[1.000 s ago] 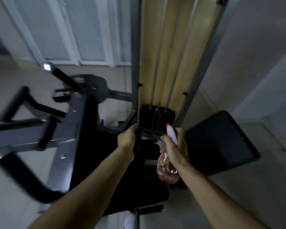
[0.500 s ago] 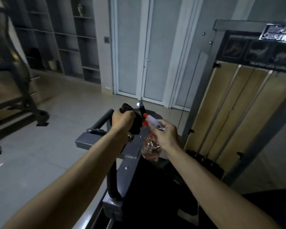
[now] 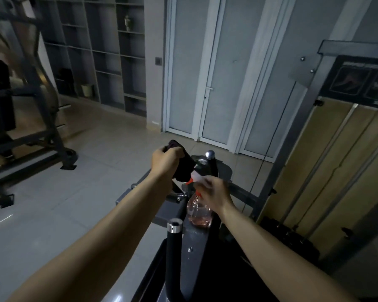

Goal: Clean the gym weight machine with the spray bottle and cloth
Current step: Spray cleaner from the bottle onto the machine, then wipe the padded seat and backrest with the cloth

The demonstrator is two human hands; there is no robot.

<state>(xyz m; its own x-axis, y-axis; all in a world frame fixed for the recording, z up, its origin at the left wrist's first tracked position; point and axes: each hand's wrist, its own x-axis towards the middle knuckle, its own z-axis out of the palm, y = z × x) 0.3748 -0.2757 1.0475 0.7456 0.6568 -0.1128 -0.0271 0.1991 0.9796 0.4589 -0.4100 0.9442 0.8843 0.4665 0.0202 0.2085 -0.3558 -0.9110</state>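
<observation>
Above a tiled floor point(image 3: 74, 203), left hand point(image 3: 165, 160) grips one cloth point(image 3: 183, 168), right hand point(image 3: 214, 196) one spray bottle point(image 3: 200, 212).

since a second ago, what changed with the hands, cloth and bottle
Both hands lifted from low by the weight stack to the handles; the bottle nozzle now points at the cloth. Same: left hand grips the cloth, right hand holds the bottle.
</observation>
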